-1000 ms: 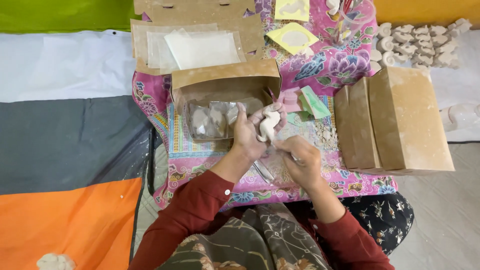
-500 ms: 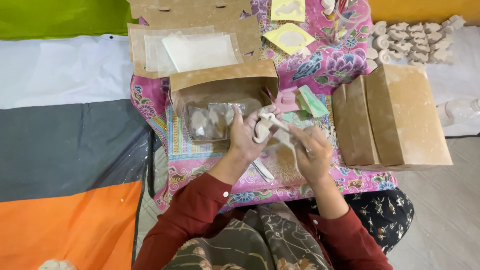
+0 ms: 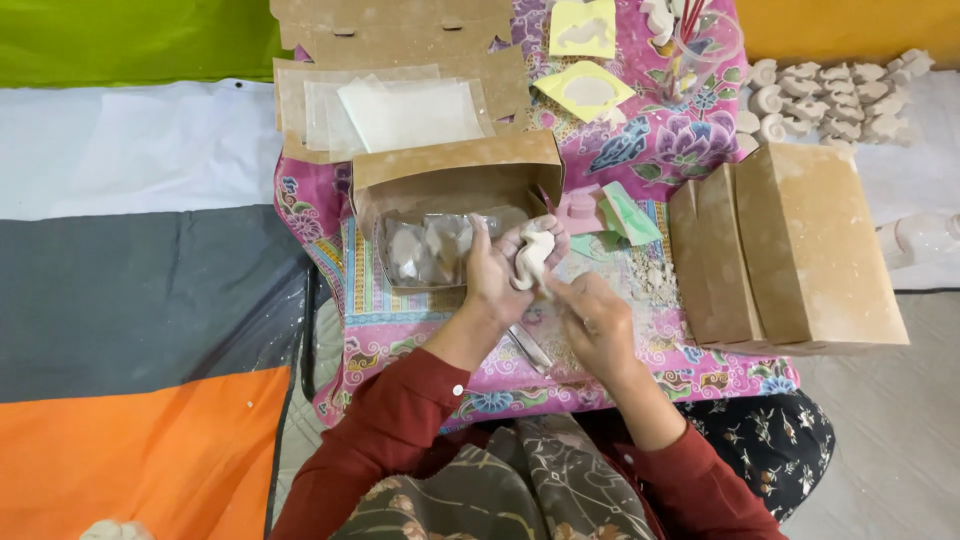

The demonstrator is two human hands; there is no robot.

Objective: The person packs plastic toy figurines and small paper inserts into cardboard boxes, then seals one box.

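Along the left edge lies a floor covering in white, grey and orange bands [image 3: 130,300], with a green strip above it. Next comes a low surface draped in a pink patterned cloth [image 3: 420,330]. At its far end rest flat cardboard sheets [image 3: 400,40] and a stack of clear plastic bags [image 3: 400,110]. Just below stands an open brown cardboard box [image 3: 450,175] holding a clear bag of pale pieces [image 3: 430,250]. The left hand [image 3: 497,272] extends forward from a red sleeve, forearm angled up and to the right, fingers curled and closed around a small white moulded figure [image 3: 532,258], which is held upright just in front of the box opening, above the cloth. The right hand [image 3: 597,322] sits just beside it, lower and to the right, knuckles up, fingers bent inward with the tips meeting the lower edge of the figure; whether it pinches a tool cannot be determined. A slim metal tool [image 3: 528,348] lies on the cloth between the wrists. Further right are pink and green moulds [image 3: 605,212], yellow moulds [image 3: 585,60], loose pale powder [image 3: 650,285], then closed brown cardboard boxes [image 3: 800,250]. Rows of white cast figures [image 3: 830,95] occupy the far right corner.
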